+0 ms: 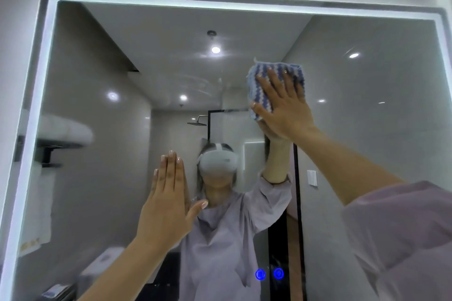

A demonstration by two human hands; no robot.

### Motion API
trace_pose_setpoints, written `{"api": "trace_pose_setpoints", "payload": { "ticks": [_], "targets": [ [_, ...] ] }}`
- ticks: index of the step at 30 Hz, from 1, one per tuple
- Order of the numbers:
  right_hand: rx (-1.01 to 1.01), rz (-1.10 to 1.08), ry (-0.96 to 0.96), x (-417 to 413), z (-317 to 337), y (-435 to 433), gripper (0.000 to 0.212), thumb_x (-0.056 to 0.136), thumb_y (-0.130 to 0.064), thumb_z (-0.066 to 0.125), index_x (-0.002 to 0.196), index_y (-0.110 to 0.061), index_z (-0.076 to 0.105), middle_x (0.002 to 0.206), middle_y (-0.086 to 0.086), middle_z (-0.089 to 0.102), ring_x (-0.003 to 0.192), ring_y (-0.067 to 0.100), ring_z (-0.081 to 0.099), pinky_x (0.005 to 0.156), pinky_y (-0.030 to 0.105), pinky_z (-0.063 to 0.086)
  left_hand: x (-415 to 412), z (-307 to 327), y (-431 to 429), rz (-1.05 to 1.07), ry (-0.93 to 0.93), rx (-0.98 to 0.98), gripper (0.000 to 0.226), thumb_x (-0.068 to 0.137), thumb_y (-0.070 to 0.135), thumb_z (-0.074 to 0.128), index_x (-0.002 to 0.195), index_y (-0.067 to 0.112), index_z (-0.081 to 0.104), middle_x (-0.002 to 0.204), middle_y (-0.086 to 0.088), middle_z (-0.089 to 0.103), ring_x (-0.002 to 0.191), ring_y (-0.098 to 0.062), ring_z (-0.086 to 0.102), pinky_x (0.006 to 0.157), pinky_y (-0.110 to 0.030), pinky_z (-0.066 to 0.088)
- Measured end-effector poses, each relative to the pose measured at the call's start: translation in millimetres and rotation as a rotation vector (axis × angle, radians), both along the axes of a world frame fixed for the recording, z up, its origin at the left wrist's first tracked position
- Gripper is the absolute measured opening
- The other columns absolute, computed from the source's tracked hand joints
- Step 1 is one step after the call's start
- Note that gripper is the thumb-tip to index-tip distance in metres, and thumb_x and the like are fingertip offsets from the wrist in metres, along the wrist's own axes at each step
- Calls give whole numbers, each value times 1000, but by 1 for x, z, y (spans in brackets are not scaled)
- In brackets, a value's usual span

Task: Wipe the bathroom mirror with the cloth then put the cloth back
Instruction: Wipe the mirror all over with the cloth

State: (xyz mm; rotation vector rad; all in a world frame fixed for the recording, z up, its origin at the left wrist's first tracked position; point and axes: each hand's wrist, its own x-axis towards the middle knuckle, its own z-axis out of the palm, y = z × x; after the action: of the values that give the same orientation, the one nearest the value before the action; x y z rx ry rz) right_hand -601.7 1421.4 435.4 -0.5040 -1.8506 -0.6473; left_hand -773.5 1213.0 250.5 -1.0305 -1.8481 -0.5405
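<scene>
While flat right hand presses cloth to mirror (cloth partly hidden) | left hand flat, raised.

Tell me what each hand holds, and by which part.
The right hand presses the blue-and-white striped cloth to the lit-edged mirror with flat fingers over its middle, not gripping. The left hand holds nothing.

Refl. shower head, folded towels on rack, wall switch, ceiling spots
</scene>
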Motion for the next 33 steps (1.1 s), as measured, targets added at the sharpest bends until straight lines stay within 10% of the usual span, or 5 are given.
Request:
{"api": "trace_pose_setpoints", "payload": {
  "ticks": [8,15,21,33],
  "targets": [
    [-182,82,221,-31,-4,-32,70,97,-61,18,152,-30,-14,160,1,-22,145,26,-25,114,45,-21,3,0,1,-29,-28,21,97,77,72,-1,138,4,-31,147,-14,-39,138,-27,-34,116,-36,-12],
    [9,113,40,-87,-13,-92,68,99,-53,17,152,-25,-16,160,3,-23,145,27,-25,116,53,-15,6,0,1,-11,-11,33,97,86,68,19,135,4,-35,145,-14,-42,138,-27,-35,113,-34,-18],
    [97,117,-78,-105,-20,-110,66,100,-52,21,154,-24,-6,162,-1,-13,147,23,-20,97,32,-42,7,1,1,1,-17,35,96,83,69,12,137,3,-31,148,-15,-36,140,-27,-31,114,-35,-16],
    [80,77,-84,-54,-3,-59,58,102,-47,12,154,-30,-7,162,-4,-14,147,19,-18,118,40,-17,0,-1,3,15,20,23,96,77,75,-7,138,5,-31,151,-14,-33,141,-26,-29,115,-34,-13]
  ]
}}
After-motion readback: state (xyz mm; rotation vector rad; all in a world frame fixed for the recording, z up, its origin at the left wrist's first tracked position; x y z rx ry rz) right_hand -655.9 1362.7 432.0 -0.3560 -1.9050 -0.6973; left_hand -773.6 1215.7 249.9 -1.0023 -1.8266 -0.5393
